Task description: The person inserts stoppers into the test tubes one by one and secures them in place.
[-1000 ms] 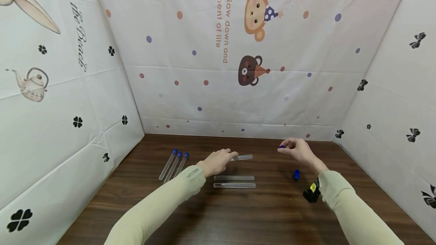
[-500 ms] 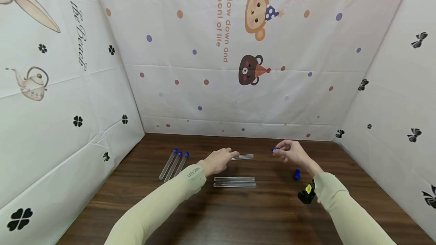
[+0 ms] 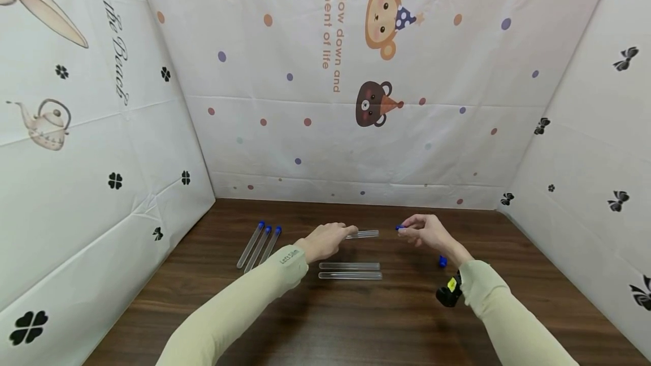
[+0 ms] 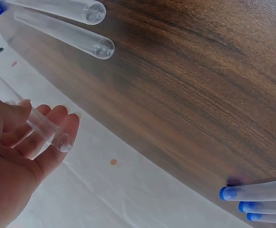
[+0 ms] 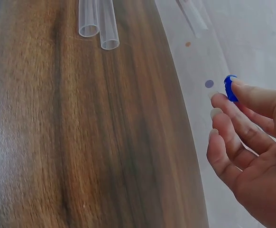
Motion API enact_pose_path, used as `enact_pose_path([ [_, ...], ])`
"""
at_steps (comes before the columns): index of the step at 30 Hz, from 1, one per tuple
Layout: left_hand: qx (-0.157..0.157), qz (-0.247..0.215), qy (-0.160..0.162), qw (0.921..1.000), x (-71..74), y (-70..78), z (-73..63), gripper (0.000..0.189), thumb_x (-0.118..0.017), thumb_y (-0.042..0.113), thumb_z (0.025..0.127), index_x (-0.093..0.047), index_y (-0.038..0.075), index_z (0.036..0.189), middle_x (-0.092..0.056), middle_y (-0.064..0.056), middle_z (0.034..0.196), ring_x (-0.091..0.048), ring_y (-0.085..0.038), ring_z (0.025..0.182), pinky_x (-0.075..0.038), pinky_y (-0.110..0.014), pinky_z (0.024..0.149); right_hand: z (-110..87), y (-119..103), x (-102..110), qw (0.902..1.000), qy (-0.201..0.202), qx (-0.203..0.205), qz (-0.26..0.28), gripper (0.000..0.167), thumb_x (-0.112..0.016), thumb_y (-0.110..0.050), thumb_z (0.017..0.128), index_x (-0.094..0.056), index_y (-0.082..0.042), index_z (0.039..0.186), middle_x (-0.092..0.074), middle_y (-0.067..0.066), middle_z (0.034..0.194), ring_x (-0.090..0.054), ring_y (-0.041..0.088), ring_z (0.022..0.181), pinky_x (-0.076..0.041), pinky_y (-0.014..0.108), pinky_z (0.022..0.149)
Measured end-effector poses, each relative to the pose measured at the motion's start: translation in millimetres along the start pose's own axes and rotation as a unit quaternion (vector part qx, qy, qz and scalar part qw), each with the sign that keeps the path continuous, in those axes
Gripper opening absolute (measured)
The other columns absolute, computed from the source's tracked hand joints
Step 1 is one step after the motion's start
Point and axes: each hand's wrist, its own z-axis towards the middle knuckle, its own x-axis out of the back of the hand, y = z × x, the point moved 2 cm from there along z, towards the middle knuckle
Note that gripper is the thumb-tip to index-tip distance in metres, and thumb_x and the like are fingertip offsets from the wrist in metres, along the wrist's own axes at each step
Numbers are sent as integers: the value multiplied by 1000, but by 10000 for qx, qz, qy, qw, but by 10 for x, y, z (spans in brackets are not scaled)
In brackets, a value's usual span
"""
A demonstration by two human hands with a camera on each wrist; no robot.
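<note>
Near the back of the table, my left hand (image 3: 325, 240) grips a clear test tube (image 3: 366, 234) between thumb and fingers. In the left wrist view, that tube's rounded end (image 4: 64, 142) lies across the fingers; its other end points right in the head view. Thumb and index finger of my right hand (image 3: 429, 233) pinch a small blue cap (image 5: 230, 88). A short gap separates this cap from the held tube's end. Two uncapped test tubes, a farther one (image 3: 350, 266) and a nearer one (image 3: 350, 275), lie side by side on the table.
On the left lie three blue-capped tubes (image 3: 258, 247), partly behind the left forearm. A loose blue piece (image 3: 443, 261) sits beside the right wrist, which carries a black device (image 3: 449, 292) with a yellow mark. Printed white sheets (image 3: 315, 146) wall the dark wooden table (image 3: 356, 321).
My right hand has moved left with the blue cap, closing much of the distance to the held test tube. My left hand and its tube stay nearly still.
</note>
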Motion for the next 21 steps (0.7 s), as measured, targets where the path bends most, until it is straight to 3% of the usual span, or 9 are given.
enact_pose_path([
  [10,-1,-59,-60,10000,18,17,-10,60,-60,-6,87,-47,20,140,-68,-4,119,-63,-15,78,-42,-21,54,26,-8,-110,9999,-141,61,23,34,-68,-21,90,-62,6,110,-73,17,94,-68,32,80,-56,41,63],
  [16,7,-69,-75,9999,9,19,0,60,-59,-7,88,-47,21,140,-69,-3,117,-49,-9,60,-36,-20,50,66,-5,-185,9999,-153,28,32,30,-68,-18,90,-63,5,108,-72,23,98,-68,30,77,-56,38,62],
  [21,24,-67,-56,10000,6,18,-4,60,-59,-7,88,-48,21,140,-69,-3,118,-54,-10,66,-40,-20,53,78,-15,-225,9997,-219,122,26,29,-68,-17,90,-64,5,107,-70,27,100,-68,29,76,-56,38,61],
])
